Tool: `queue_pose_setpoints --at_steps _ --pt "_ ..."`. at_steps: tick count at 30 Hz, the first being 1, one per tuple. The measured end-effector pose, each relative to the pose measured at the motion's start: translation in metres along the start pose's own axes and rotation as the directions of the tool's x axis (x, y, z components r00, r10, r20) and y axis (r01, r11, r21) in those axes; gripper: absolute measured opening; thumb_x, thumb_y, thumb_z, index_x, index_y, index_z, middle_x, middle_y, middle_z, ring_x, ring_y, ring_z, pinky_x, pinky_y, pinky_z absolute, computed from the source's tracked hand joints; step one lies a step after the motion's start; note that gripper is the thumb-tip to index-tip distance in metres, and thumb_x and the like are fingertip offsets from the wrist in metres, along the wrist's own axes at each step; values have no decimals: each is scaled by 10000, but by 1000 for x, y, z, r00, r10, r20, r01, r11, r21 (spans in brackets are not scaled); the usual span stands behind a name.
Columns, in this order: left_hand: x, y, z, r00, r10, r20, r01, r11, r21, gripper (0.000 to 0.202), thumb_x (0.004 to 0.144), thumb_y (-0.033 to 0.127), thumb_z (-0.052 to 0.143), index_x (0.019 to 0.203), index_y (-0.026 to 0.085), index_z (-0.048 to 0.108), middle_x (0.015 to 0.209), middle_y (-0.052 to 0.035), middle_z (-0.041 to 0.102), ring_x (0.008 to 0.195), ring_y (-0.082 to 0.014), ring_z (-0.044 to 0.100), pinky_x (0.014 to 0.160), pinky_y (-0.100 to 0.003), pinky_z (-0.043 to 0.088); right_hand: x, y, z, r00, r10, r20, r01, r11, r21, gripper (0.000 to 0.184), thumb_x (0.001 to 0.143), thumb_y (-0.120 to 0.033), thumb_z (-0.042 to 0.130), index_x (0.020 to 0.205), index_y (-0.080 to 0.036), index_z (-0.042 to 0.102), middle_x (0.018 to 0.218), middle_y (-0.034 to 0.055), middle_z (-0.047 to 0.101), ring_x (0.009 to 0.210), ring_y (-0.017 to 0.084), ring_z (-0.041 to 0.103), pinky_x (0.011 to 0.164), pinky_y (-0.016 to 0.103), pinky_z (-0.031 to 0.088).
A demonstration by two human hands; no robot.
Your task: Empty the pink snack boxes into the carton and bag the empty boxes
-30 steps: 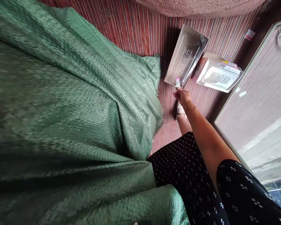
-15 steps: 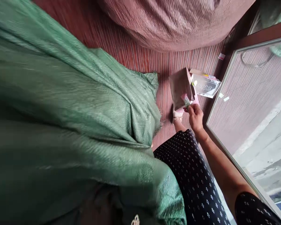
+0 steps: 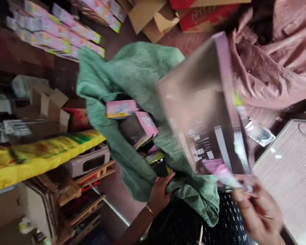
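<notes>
While my left hand (image 3: 160,193) grips the rim of the green woven sack (image 3: 132,78), fingers clamped on it, my right hand (image 3: 260,214) pinches a blurred pink flat carton (image 3: 206,105) above the mouth; lowering it among pink boxes (image 3: 145,124) likely follows.

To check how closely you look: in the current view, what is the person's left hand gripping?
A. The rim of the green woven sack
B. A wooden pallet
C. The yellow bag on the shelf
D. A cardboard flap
A: the left hand is closed on the edge of the green woven sack, holding it open over the pink boxes inside.
</notes>
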State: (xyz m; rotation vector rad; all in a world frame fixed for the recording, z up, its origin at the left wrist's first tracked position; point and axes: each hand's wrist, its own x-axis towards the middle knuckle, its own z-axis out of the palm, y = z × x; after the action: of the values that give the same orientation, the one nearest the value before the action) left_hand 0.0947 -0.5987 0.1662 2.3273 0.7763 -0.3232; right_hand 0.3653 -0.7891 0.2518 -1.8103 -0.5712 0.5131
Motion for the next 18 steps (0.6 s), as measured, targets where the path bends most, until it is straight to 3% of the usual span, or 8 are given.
queue_pose_setpoints --at_steps 3,5,7,9,11,14,16,18 --pt "-72 -9 -34 981 61 -185 -56 998 29 814 799 151 569 1593 300 465 1158 -107 778 906 -296 756 820 -431 637 6 -9 70 930 -5 366 -54 987 149 218 1006 -314 545 819 -291 655 822 39 686 710 200 670 607 323 529" --pt "-105 -17 -55 953 92 -289 -75 995 67 922 834 191 615 1683 310 277 1001 -78 759 776 -260 726 684 -355 628 0 8 117 809 97 580 -233 959 165 278 1019 -296 479 764 -249 580 767 32 663 693 189 658 628 309 538" --pt "-114 -23 -71 931 157 -330 -126 985 115 987 856 206 630 1714 288 150 870 -42 699 689 -230 690 615 -303 595 -14 29 154 685 180 705 -268 963 15 242 968 -198 501 728 -232 493 745 28 645 694 186 637 658 301 529" --pt "-98 -24 -81 947 181 -267 -139 976 167 937 888 204 603 1712 281 164 874 -43 670 705 -219 694 620 -281 571 -31 40 180 618 225 753 -159 974 -161 225 918 -114 556 742 -220 464 799 43 661 740 185 627 702 293 505" --pt "-66 -21 -84 996 26 -82 -4 967 256 782 933 227 552 1674 294 312 994 -84 681 746 -226 716 618 -286 537 -42 38 194 554 214 805 -17 969 -246 194 914 -75 606 797 -196 508 872 63 689 785 177 630 722 275 473" --pt "-19 -17 -85 922 -351 163 253 866 431 605 1017 327 442 1621 283 442 1104 -132 714 720 -249 730 574 -303 453 -41 27 195 473 153 868 159 954 -255 59 957 -90 618 949 -147 605 953 75 721 781 162 638 659 270 411" --pt "2 -22 -84 854 -474 214 332 814 476 585 1047 391 381 1611 254 453 1065 -136 761 767 -297 752 593 -321 435 -35 26 180 511 131 850 225 934 -279 50 970 -127 616 1014 -145 629 968 71 725 767 167 635 619 288 377" --pt "14 -33 -82 841 -498 213 347 797 495 543 1043 417 386 1527 232 547 945 -111 791 802 -328 761 612 -331 433 -33 33 157 613 125 780 177 940 -290 50 996 -178 577 996 -159 623 942 69 718 758 172 629 611 295 384"
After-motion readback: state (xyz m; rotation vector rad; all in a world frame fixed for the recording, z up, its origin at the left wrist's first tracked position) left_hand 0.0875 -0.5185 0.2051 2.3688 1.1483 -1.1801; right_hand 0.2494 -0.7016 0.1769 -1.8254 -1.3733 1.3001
